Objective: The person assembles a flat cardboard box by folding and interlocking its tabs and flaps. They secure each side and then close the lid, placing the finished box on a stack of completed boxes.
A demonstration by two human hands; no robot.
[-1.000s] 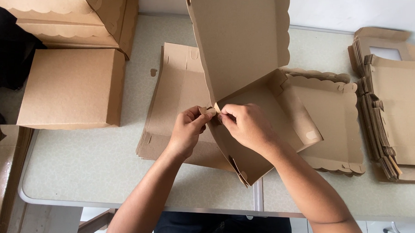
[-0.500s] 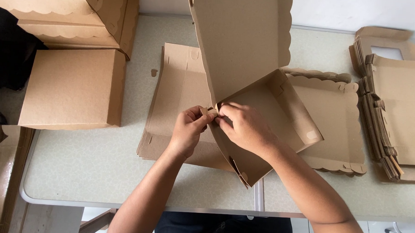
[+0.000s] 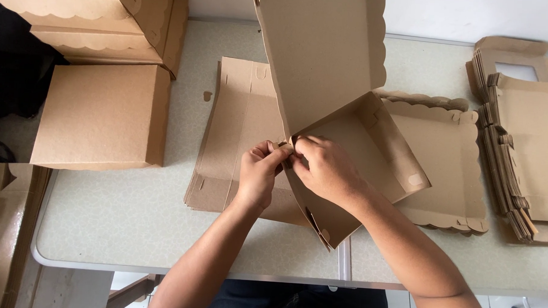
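Pale speckled tabletop (image 3: 132, 228) fills the frame, with finished cardboard boxes (image 3: 102, 114) at upper left and flat blanks (image 3: 232, 134) at centre. Both hands meet mid-frame: left hand (image 3: 258, 175) and right hand (image 3: 325, 171) have fingertips pinched together on a corner tab of the half-folded brown box (image 3: 359, 157), its lid raised toward the top edge.

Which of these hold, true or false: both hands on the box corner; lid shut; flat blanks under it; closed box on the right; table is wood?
1. Both the left hand and right hand pinch a corner of the brown cardboard box. True.
2. Its lid is shut. False: it stands raised.
3. A stack of flat brown cardboard blanks lies under the box. True.
4. The closed brown cardboard box sits at the right. False: at the left.
5. The table is wood. False: pale speckled surface.
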